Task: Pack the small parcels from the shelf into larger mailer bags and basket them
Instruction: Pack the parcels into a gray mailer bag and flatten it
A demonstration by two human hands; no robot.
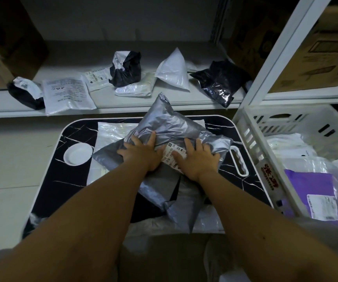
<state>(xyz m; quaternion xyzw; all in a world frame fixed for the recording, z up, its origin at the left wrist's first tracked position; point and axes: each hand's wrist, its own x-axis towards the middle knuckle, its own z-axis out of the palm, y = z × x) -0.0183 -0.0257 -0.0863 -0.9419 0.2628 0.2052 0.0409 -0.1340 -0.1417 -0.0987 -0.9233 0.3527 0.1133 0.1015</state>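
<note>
A bulky grey mailer bag (174,127) lies on the black marble-patterned table (52,180), on top of flat clear and white bags. My left hand (141,153) presses flat on the bag's left side with fingers spread. My right hand (196,159) presses flat beside it, its thumb over the white shipping label (171,153). Several small parcels sit on the white shelf (103,98) beyond: a black-and-white one (126,68), a white one (174,71), a black one (219,82), and flat white ones at the left (66,94).
A white plastic basket (249,143) stands at the right, holding a purple mailer (310,188) and clear-wrapped packs. A small white dish (77,153) rests on the table's left. Cardboard boxes fill the shelf's left end and the right rack (316,53).
</note>
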